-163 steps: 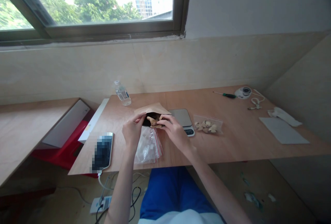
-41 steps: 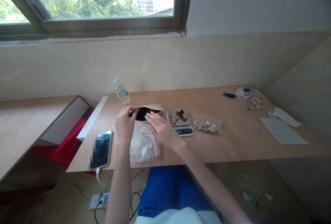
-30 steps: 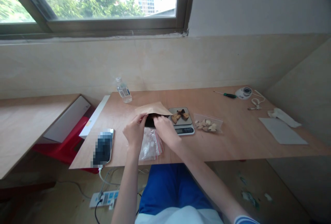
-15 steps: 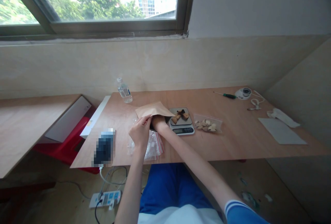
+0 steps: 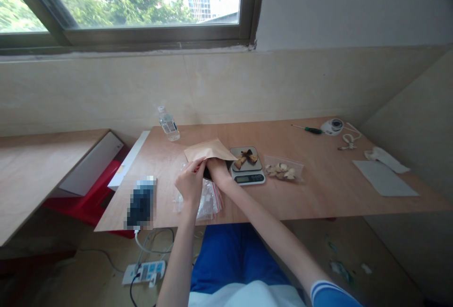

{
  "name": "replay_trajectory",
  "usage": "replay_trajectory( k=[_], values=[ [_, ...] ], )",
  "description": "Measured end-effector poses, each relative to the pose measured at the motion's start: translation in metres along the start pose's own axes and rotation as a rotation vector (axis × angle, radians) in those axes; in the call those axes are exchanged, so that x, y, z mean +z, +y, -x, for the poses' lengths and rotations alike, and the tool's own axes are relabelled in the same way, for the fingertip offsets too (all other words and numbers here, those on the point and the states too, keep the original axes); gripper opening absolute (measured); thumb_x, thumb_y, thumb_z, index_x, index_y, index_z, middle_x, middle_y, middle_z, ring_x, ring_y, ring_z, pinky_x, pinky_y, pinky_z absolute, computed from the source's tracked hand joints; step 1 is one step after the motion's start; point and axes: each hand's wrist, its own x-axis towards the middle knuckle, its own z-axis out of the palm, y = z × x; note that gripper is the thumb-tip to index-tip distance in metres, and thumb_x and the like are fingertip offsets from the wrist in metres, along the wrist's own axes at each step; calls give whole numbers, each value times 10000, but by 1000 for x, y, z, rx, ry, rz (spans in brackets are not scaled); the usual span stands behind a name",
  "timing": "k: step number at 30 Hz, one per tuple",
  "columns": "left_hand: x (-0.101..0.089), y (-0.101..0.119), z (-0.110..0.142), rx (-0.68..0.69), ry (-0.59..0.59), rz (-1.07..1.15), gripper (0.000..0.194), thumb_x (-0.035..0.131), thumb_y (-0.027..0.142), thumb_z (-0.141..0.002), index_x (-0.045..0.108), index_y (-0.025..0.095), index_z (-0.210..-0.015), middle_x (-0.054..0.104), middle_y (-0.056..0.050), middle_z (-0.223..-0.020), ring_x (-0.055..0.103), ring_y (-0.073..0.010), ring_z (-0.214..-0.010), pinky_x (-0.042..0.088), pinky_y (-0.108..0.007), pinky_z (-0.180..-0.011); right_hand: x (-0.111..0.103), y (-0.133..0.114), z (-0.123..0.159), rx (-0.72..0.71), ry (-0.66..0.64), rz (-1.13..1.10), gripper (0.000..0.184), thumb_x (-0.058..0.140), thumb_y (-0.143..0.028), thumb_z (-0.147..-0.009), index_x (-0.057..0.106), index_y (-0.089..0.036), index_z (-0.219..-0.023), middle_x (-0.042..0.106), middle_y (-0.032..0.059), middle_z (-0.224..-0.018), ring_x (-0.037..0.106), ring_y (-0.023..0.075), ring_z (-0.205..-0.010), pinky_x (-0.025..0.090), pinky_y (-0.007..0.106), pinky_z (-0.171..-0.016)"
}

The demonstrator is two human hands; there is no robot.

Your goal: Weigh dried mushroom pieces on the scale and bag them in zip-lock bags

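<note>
A brown paper bag (image 5: 208,150) is held up over the table, its dark mouth facing me. My left hand (image 5: 191,178) pinches the bag's edge at the opening. Inside the mouth is my right hand (image 5: 218,173), its fingers hidden by the paper, so their hold cannot be seen. Just right of the bag stands a kitchen scale (image 5: 249,178) bearing several brown dried slices (image 5: 247,158). Beyond it lies a clear zip bag of pale dried pieces (image 5: 282,172). Under my hands are clear plastic zip bags (image 5: 208,200) with red seals.
A water bottle (image 5: 169,124) stands at the back left. A blurred-out phone-like object (image 5: 140,204) with a white cable lies front left. Toward the right are a screwdriver (image 5: 313,130), a white dome camera (image 5: 332,127) and a white sheet (image 5: 384,179).
My right hand has shifted slightly left and stays in the paper bag's mouth. My left hand keeps its pinch. The whole view has drifted a little.
</note>
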Motion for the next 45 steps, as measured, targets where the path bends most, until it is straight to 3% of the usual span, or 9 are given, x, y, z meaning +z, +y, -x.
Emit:
replay_trajectory(
  k=[6,13,18,22,28,32,37,40,45],
  values=[
    [-1,-1,-5,0,10,32,207,570,413,-821,716,332,-944,730,19,-816,664,-153,-748,374,-218,-582,-30,-6,31,-27,3,96,335,393,-5,-859,593,-40,-1126,637,217,-1090,624,270,-986,478,342,-846],
    [-5,2,-9,7,13,26,201,575,412,-815,722,326,-922,731,25,-820,664,-149,-734,364,-218,-565,-39,5,49,-236,118,52,207,454,-30,-860,646,-84,-914,673,140,-925,600,228,-948,429,370,-913],
    [-7,-2,-15,25,16,72,212,554,410,-827,717,317,-926,728,28,-853,658,-138,-739,379,-211,-571,-44,22,78,-358,443,-370,120,518,-164,-887,634,-175,-910,690,33,-923,613,155,-926,384,360,-1000],
    [-7,-5,-21,3,22,76,223,567,439,-806,720,318,-914,726,22,-817,658,-150,-739,393,-222,-589,-35,60,104,-190,671,-507,128,517,-221,-892,637,-215,-938,688,38,-943,613,170,-950,448,346,-901],
    [-3,-2,-21,-23,24,71,225,572,446,-800,719,328,-924,725,19,-812,661,-157,-748,389,-226,-583,0,132,107,-15,505,-287,160,506,-218,-885,663,-184,-893,682,71,-881,579,217,-887,457,362,-804],
    [-4,-1,-20,-19,14,67,235,567,454,-800,718,325,-926,725,16,-817,659,-160,-754,392,-225,-590,12,150,97,28,376,-142,213,465,-160,-886,677,-182,-882,684,78,-893,563,227,-892,435,366,-784],
    [-6,0,-20,-22,5,81,239,560,452,-803,719,318,-922,726,15,-814,661,-163,-752,398,-228,-596,4,131,98,31,431,-112,251,439,-165,-891,650,-172,-1028,645,101,-1025,544,231,-982,426,387,-846],
    [-5,1,-17,-18,8,94,236,567,453,-799,721,318,-917,725,15,-798,659,-161,-731,400,-231,-596,-7,100,105,-50,481,-248,271,415,-149,-896,633,-170,-1055,625,93,-1016,546,205,-994,440,364,-886],
    [-2,2,-12,-13,-14,96,224,567,429,-809,716,314,-930,726,12,-798,658,-154,-716,400,-224,-597,-24,40,101,-277,397,-388,331,385,-98,-886,605,-192,-1115,621,79,-1062,547,181,-1035,456,351,-925]
  ],
)
